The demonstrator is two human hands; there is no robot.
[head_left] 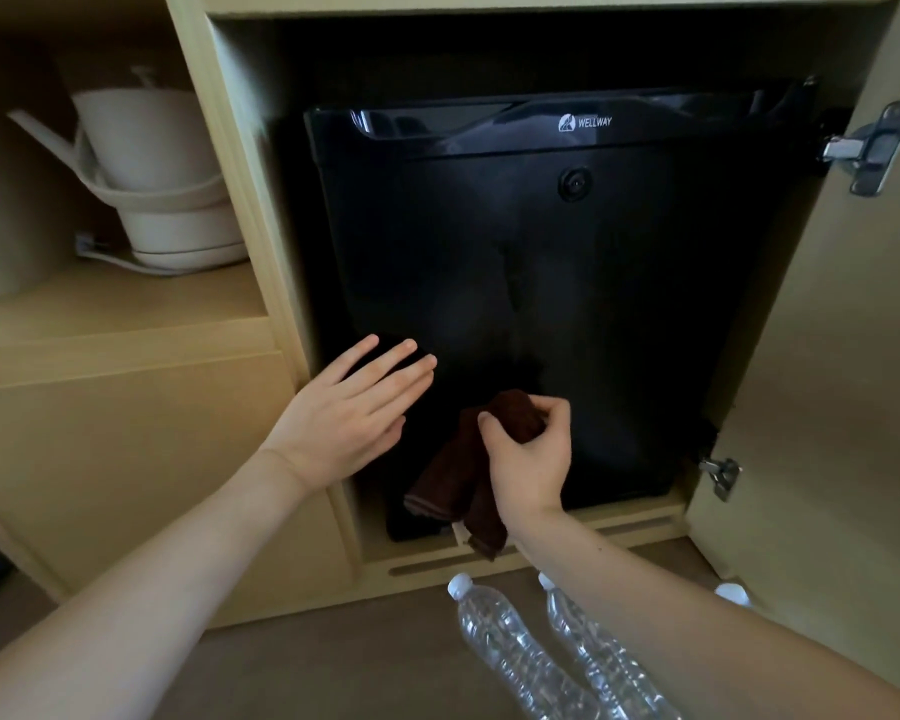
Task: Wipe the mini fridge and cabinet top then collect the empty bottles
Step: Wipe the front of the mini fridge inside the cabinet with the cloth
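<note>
The mini fridge (541, 283) is judged mid-wipe, a brown cloth (450, 480) pinched by the right hand (528, 459) fingers, the left hand (344, 415) fingers held straight; the plastic bottles (510, 652) are left uncollected.

floor (307, 672): brown, carpet-like, in front of the cabinet; 3 clear plastic bottles on it.
bottle 1 (500, 646): lies on its side on the floor, white cap toward the cabinet.
bottle 2 (588, 652): lies just beside bottle 1, on its right, roughly parallel, white cap toward the cabinet; partly hidden.
bottle 3 (732, 595): only the white cap shows, further right; how it lies cannot be told.
cabinet base (619, 532): pale wood; the black mini fridge (541, 262) stands upright on it, filling most of the open compartment.
left shelf (126, 309): pale wood; carries a round kettle base (193, 254) with a cord (110, 257) beside it.
kettle (141, 142): white, seated on the kettle base.
</note>
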